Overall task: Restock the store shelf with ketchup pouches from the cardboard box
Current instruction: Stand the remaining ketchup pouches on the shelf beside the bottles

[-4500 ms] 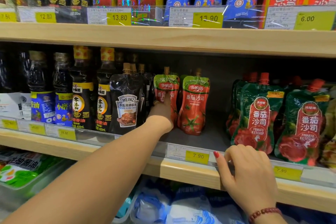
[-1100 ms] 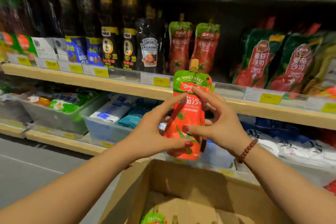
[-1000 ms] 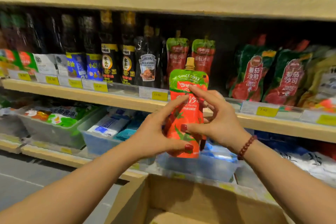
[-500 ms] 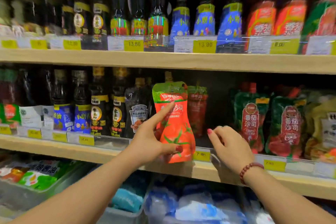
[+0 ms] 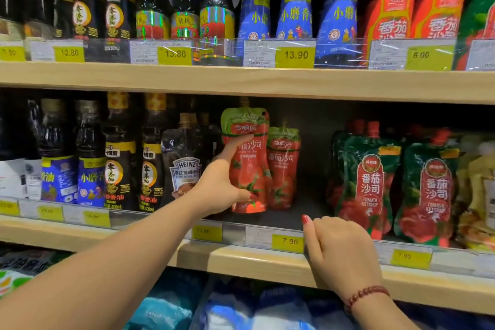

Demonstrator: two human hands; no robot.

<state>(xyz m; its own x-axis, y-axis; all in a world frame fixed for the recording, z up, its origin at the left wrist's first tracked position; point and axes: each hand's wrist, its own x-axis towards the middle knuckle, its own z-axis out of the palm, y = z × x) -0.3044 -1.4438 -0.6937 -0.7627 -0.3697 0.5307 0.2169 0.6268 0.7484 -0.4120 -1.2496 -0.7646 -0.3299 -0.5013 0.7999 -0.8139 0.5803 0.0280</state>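
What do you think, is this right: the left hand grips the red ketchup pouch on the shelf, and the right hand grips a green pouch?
Not quite. The head view shows the right hand curled over the price rail, holding no pouch. The left hand does grip the red ketchup pouch.

Heinz pouch (image 5: 184, 169) stands beside dark sauce bottles (image 5: 119, 158).

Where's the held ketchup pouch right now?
Head view centre, middle shelf: the left hand grips the ketchup pouch between the Heinz pouch and a matching pouch.
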